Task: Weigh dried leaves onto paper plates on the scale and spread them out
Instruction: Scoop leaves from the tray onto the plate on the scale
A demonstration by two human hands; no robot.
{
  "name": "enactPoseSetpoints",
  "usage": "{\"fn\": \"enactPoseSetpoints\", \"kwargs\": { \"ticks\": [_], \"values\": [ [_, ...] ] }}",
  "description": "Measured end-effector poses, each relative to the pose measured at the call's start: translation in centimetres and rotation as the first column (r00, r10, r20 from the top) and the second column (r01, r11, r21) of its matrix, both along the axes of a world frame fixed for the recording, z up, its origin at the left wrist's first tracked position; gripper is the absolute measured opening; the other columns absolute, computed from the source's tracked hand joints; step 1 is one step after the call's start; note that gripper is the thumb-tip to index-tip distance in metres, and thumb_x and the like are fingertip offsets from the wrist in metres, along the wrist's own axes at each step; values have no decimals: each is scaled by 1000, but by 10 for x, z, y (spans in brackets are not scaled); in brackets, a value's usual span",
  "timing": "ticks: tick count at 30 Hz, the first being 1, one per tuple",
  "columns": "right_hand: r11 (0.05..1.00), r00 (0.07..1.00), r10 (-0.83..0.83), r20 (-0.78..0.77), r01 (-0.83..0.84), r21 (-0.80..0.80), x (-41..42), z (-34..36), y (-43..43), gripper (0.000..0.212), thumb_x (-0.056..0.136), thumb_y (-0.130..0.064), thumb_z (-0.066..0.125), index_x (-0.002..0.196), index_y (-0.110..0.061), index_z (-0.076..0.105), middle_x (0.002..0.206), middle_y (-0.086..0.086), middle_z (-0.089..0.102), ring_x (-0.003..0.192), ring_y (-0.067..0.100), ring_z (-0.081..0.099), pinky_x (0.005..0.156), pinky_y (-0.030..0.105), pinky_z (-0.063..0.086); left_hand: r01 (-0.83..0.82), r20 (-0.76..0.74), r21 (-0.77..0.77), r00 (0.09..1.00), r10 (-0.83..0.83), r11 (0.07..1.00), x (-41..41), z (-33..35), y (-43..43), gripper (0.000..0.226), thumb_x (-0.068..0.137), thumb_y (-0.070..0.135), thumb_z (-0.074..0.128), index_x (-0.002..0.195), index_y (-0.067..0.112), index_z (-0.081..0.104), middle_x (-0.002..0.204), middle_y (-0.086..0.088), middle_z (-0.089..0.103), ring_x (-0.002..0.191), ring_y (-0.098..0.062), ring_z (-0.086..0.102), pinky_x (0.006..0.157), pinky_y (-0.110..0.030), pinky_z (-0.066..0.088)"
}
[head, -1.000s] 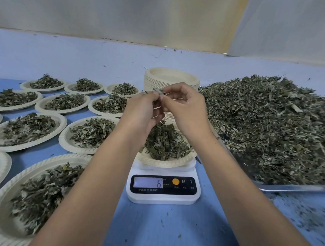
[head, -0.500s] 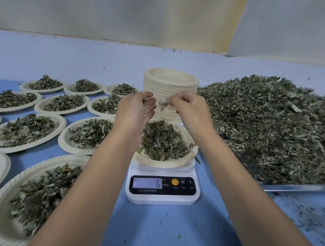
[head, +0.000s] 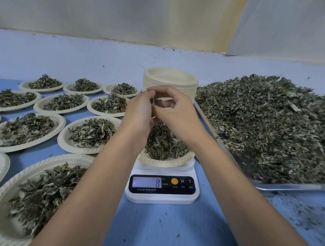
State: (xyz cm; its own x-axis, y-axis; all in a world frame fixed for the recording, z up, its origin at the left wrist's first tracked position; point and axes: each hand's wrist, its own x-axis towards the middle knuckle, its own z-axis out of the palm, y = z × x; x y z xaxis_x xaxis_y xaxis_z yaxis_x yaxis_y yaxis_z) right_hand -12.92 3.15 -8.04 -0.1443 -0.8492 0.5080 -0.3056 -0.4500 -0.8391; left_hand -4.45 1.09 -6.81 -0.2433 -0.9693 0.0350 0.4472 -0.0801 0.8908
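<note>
A small tuft of dried leaves (head: 155, 101) was held above the paper plate (head: 162, 162), which was seated on the white digital scale (head: 162, 196). The tuft was pinched from both sides. The grip of the left hand (head: 139, 113) was closed on it with curled fingers, and that of the right hand (head: 177, 114) was closed on it between thumb and bent fingers. How much each grip held could not be told. A mound of leaves was already piled on the plate, and a single digit, seemingly 8, was shown on the display (head: 147, 182).

The leaves were judged to be very light, dry and brittle. They would be crumbled by a hard squeeze, and a loose pinch would let them drift or scatter. Small amounts were best taken in the fingertips from the top of a pile and released low over the plate's middle. The plate itself was judged thin and flexible, so it was best lifted by its fluted rim, with support underneath, to avoid spilling.

The main heap of dried leaves (head: 273, 126) was lying on a metal tray (head: 297, 187) to the right. A stack of empty paper plates (head: 170, 79) was standing behind the scale, and filled plates (head: 91, 133) were set out on the blue worktop (head: 169, 229) to the left.
</note>
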Motion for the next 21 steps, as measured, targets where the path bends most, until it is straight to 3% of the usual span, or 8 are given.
{"fn": "enactPoseSetpoints", "kwargs": {
  "ticks": [3,6,9,13,17,21],
  "values": [
    [999,999,-43,25,43,10,2,-2,-3,32,76,1,70,83,-30,64,74,-13,64,69,5,62,75,33,54,32,5,-20,999,-32,999,1,-1,-1,27,97,9,35,83,10,58,68,-4,67,73,-17,65,71,-29,51],
    [999,998,-23,52,22,33,0,-1,-3,31,76,3,70,78,-27,65,69,-7,61,63,6,60,66,23,52,37,52,-15,998,-36,999,2,-1,-3,25,96,8,36,87,7,59,85,-12,66,85,-24,61,78,-34,48],
    [998,997,-4,81,-1,58,-3,1,-2,31,78,7,64,77,-23,65,64,-5,58,54,5,55,56,16,46,12,58,-2,998,-12,1000,1,0,-1,28,94,5,38,78,7,60,76,-11,63,77,-23,51,68,-30,43],
    [993,997,-47,63,39,114,-5,1,-2,29,79,5,59,76,-23,66,64,-5,59,60,12,56,60,27,48,3,59,-6,998,-3,1000,0,-1,3,48,93,0,39,58,10,69,60,-5,65,71,-22,52,69,-32,43],
    [980,991,-113,67,100,174,-7,2,-3,19,83,-3,60,79,-21,65,67,-9,63,59,-4,56,54,10,40,-41,80,27,996,39,999,4,1,-1,21,95,3,38,91,2,59,82,-10,63,71,-19,58,70,-27,48],
    [977,990,-136,41,127,173,-11,4,-1,17,84,-9,61,74,-22,65,64,-14,61,56,-8,52,55,8,37,-63,48,63,997,60,996,7,4,-3,17,97,5,40,101,3,56,78,-4,61,68,-14,57,70,-22,50]
  ]
}}
